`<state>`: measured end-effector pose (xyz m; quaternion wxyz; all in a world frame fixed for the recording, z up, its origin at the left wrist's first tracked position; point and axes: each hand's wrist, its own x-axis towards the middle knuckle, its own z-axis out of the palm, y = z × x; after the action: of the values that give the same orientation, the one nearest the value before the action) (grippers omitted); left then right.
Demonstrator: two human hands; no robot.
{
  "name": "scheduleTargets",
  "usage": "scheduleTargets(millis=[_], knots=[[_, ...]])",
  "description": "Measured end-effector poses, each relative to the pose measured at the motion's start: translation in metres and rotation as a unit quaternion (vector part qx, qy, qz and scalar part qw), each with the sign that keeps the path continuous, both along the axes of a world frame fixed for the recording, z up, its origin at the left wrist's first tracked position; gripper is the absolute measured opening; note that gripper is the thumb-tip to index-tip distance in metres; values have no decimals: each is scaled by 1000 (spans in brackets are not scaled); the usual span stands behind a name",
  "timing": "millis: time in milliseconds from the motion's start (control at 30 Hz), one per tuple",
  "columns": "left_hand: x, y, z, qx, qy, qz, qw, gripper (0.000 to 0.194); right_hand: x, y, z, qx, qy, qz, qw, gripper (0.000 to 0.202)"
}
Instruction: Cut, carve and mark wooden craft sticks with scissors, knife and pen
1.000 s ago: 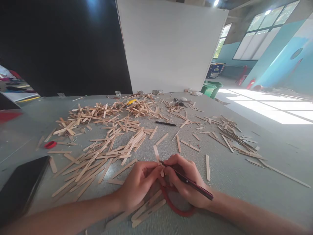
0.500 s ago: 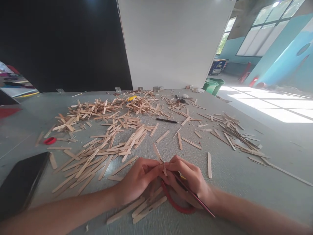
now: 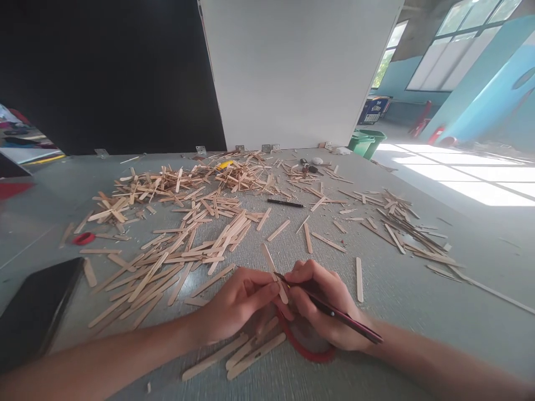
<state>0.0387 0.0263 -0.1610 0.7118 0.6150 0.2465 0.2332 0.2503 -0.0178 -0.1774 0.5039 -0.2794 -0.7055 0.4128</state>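
Observation:
Between the thumb and fingers of my left hand (image 3: 246, 301), which is closed, a wooden popsicle stick (image 3: 270, 259) is held at a slant. My right hand (image 3: 321, 301) is wrapped round a slim dark knife (image 3: 346, 320) with reddish edges. Its tip meets or nearly meets the stick just above my left thumb; contact is hard to tell. Beneath the hands a red curved band (image 3: 311, 355) lies on the table, partly hidden. Several loose popsicle sticks (image 3: 254, 356) lie just in front of me, under my left wrist.
A large scatter of popsicle sticks (image 3: 167, 262) covers the left and middle of the grey table (image 3: 418, 345). Thin split strips (image 3: 418, 239) lie at right. A black pen (image 3: 285, 203), a red ring (image 3: 84, 238) and a dark phone-like slab (image 3: 37, 312) lie around. Panels (image 3: 292, 72) stand behind.
The knife has turned, so its handle lies flatter and points further right, with its side now showing. My right fingers have drawn slightly away from my left, exposing more of the stick.

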Motion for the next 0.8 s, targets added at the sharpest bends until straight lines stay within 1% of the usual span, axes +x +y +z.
scheduleTargets(millis=[200,300,367,500,667,733,800], knots=[[0,0,4,-13,-7,-11,1000,44,0,0,2,79,-43,-13,996,21],[0,0,3,-17,-9,-4,1000,44,0,0,2,75,-55,-12,996,20],[0,0,1,-16,-6,-1,1000,44,0,0,0,47,-49,-23,997,15],[2,-1,0,-6,11,14,1000,47,-2,0,-2,-53,14,-26,998,3],[5,-7,4,29,52,54,997,47,-4,0,4,-139,69,-27,988,14],[6,-9,5,43,65,70,995,46,-4,1,4,-154,80,-24,984,16],[7,-10,5,56,73,82,992,45,-4,2,2,-148,65,-43,986,15]])
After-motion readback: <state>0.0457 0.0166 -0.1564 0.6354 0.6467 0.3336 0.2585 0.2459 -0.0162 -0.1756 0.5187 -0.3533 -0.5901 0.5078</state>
